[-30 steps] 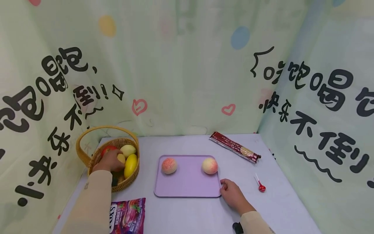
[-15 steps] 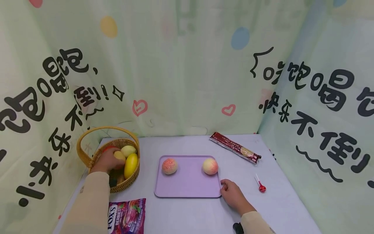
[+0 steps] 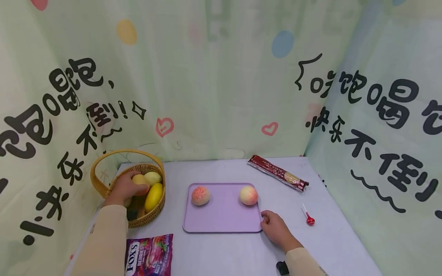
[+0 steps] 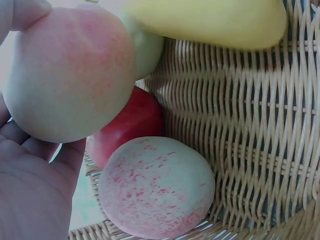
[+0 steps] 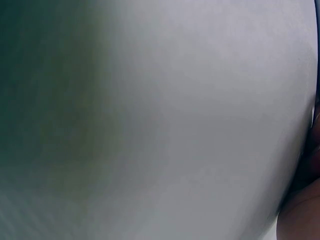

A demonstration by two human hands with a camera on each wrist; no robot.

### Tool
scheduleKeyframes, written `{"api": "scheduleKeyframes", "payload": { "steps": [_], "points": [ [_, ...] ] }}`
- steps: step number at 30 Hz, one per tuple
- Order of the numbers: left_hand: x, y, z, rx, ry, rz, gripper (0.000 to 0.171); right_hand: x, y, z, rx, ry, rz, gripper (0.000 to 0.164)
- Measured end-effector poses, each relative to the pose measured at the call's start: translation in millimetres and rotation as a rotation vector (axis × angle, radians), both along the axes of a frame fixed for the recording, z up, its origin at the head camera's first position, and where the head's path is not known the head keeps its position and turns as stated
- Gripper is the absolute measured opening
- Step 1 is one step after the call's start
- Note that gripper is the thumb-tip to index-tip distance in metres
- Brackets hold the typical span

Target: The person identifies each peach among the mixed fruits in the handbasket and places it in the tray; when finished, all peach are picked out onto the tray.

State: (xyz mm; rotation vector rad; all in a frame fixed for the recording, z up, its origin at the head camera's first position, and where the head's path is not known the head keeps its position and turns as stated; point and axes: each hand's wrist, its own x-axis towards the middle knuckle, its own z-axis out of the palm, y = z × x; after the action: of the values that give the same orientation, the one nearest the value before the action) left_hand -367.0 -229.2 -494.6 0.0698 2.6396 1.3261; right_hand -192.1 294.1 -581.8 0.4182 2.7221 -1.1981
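Observation:
My left hand (image 3: 125, 188) is inside the wicker basket (image 3: 158, 210) and holds a peach (image 4: 70, 75) between thumb and fingers. In the left wrist view another speckled peach (image 4: 157, 187) and a smooth red fruit (image 4: 134, 122) lie below it against the basket wall. Beside the hand are a long yellow fruit (image 3: 154, 197) and a pale green one (image 3: 152, 178). At the right edge of the purple tray (image 3: 222, 220), my right hand (image 3: 275, 229) grips the rim with curled fingers. Two peaches sit on this tray, one left (image 3: 200, 196), one right (image 3: 248, 196).
A purple candy bag (image 3: 150, 256) lies in front of the basket, partly behind the left sleeve. Toward the back right is a long dark red snack packet (image 3: 277, 173). A red lollipop (image 3: 310, 220) lies right of the tray. Printed curtains enclose the white table.
My left hand has shifted slightly within the basket, its thumb now spread around the peach. The red fruit has become hidden in the head view. My right hand and the tray stay put.

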Motion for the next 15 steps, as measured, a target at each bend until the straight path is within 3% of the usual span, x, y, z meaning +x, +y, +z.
{"api": "scheduleKeyframes", "payload": {
  "steps": [5,12,15],
  "points": [
    [2.8,4,4.8,0.005,0.041,0.007,0.082,1.3,1,2.0,0.006,0.004,0.005,0.037],
    [7.2,7,16.0,0.112,0.022,-0.004,0.094,-0.8,2,-3.7,0.021,0.022,0.011,0.035],
    [7.7,6,20.8,0.086,0.044,-0.003,0.096,-1.0,2,-5.1,0.010,0.026,0.010,0.035]
  ]
}}
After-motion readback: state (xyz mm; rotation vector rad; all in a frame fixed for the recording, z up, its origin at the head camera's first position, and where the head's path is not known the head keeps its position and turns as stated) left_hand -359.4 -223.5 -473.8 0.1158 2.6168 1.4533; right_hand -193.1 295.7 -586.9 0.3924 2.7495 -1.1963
